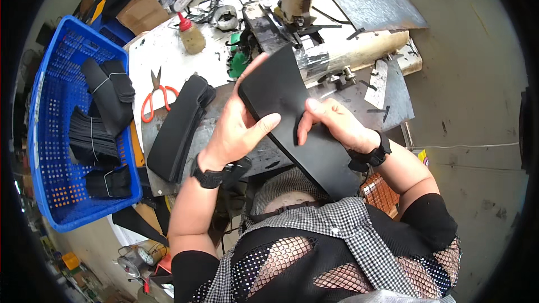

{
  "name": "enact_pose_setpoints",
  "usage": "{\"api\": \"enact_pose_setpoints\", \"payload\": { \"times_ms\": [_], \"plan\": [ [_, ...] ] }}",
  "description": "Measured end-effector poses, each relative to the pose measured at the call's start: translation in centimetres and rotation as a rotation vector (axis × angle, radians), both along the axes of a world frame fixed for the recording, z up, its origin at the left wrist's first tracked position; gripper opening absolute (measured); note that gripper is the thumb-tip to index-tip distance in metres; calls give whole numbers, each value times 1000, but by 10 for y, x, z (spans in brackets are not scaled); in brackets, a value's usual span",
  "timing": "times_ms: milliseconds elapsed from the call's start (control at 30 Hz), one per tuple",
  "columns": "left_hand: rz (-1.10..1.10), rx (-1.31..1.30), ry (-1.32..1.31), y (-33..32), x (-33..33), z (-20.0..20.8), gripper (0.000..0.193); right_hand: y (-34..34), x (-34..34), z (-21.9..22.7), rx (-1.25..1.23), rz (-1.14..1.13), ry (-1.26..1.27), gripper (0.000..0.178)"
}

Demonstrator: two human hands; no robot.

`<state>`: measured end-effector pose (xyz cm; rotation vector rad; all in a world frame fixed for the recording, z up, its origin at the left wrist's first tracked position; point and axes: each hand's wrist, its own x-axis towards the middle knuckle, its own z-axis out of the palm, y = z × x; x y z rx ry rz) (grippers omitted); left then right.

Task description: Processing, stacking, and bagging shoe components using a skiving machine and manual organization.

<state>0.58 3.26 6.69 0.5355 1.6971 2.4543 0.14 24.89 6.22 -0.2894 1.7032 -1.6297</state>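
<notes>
Tilted in front of me is a long black leather-like panel (289, 101), smooth and bent in the middle. My left hand (238, 126) grips its left edge, thumb on top and the other fingers mostly hidden behind it. On the right side my right hand (337, 126) is closed on the panel, thumb and curled fingers pressing at its middle. A stack of similar black pieces (181, 129) lies on the table left of my left hand. Beside that stack are scissors with orange handles (159, 94).
A blue plastic crate (132, 163) with tied bundles of black pieces (92, 137) stands at the left. Beyond my hands is a sewing machine (342, 56) with a cylindrical arm. A red-tipped bottle (192, 36) and black scraps lie on the white tabletop (163, 50).
</notes>
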Motion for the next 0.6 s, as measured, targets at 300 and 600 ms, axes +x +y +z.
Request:
{"api": "enact_pose_setpoints", "payload": {
  "times_ms": [300,600],
  "plan": [
    [-82,-768,715,-1,-11,-7,81,1,12,-3,-415,-246,-277,46],
    [-52,-737,785,2,-26,-32,76,-8,13,-20,-353,-420,-96,32]
  ]
}}
